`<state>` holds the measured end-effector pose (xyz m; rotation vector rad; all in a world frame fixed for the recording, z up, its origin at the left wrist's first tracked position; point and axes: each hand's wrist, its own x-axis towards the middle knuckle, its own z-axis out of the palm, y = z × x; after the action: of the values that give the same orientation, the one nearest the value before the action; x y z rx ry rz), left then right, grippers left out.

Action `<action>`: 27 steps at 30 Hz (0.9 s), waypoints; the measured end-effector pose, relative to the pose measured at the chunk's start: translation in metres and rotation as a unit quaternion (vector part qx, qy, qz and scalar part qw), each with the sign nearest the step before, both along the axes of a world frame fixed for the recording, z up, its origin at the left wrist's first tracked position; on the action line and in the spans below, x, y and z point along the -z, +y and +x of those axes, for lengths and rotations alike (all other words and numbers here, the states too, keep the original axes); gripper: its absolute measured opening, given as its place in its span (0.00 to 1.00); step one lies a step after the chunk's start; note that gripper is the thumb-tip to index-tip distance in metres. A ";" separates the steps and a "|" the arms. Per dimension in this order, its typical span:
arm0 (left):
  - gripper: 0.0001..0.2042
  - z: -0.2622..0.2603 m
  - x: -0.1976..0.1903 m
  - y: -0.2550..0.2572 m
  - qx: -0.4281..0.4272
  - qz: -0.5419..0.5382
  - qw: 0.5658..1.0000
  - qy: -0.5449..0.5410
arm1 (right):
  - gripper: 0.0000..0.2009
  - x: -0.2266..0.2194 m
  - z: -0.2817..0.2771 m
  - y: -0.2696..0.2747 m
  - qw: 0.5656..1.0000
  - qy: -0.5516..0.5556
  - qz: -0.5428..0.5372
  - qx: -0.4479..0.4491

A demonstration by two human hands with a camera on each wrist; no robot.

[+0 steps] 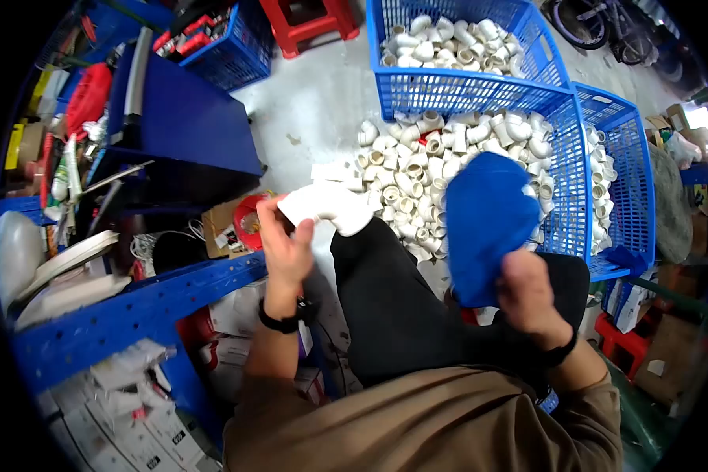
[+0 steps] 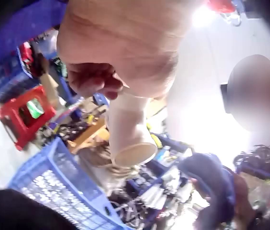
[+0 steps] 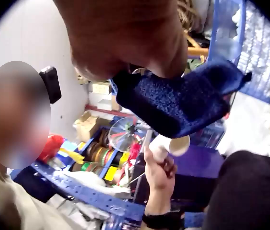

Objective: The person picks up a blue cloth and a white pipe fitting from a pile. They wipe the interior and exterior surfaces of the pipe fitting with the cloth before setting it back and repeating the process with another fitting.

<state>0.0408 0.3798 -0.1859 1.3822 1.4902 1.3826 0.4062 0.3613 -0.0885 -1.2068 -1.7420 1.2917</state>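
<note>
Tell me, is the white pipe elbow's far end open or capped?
Open: beyond the left hand, the white pipe elbow shows a round rim around a hollow mouth, with no cap.

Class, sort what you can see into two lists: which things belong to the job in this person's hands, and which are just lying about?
Part of the job, it seems:
- white elbow fitting, in the left hand
- blue cloth, in the right hand
- heaped white fittings, probably

Probably just lying about:
- red stool
- dark blue cabinet
</note>
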 end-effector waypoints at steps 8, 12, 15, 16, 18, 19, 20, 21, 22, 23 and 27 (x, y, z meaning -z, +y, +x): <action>0.29 0.174 -0.108 -0.072 0.102 0.085 0.991 -0.023 | 0.36 -0.067 -0.007 -0.065 0.985 -0.065 0.137 0.079; 0.28 0.214 -0.118 -0.090 0.124 0.061 0.990 0.001 | 0.39 -0.083 0.027 -0.087 0.893 -0.344 0.252 0.144; 0.28 0.228 -0.125 -0.102 0.142 0.050 0.988 0.029 | 0.35 -0.076 0.052 -0.097 0.923 -0.266 0.241 0.137; 0.27 0.233 -0.133 -0.107 0.161 0.068 0.984 -0.010 | 0.28 -0.075 0.061 -0.101 0.929 -0.254 0.233 0.134; 0.28 0.236 -0.138 -0.112 0.198 0.120 0.972 -0.044 | 0.26 -0.087 0.081 -0.093 0.983 -0.164 0.065 0.059; 0.28 0.235 -0.137 -0.115 0.198 0.124 0.971 -0.042 | 0.24 -0.092 0.089 -0.090 0.991 -0.067 -0.109 -0.028; 0.30 0.233 -0.135 -0.118 0.203 0.155 0.967 -0.010 | 0.23 -0.081 0.096 -0.091 0.991 0.017 -0.108 -0.079; 0.32 0.232 -0.131 -0.121 0.206 0.186 0.960 0.023 | 0.23 -0.073 0.095 -0.097 0.991 0.019 -0.105 -0.082; 0.34 0.232 -0.128 -0.122 0.206 0.173 0.963 -0.007 | 0.22 -0.066 0.094 -0.103 0.981 0.129 -0.123 -0.076; 0.34 0.233 -0.125 -0.122 0.203 0.179 0.963 -0.005 | 0.22 -0.059 0.093 -0.108 0.959 0.236 -0.142 -0.071; 0.34 0.251 -0.126 -0.122 0.216 0.230 0.945 -0.091 | 0.24 -0.045 0.093 -0.118 0.849 0.439 -0.288 -0.057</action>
<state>0.2923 0.2582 -0.0600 1.6802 0.7034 1.5660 0.4996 0.2435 -0.0436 -0.5791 -0.7725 2.0932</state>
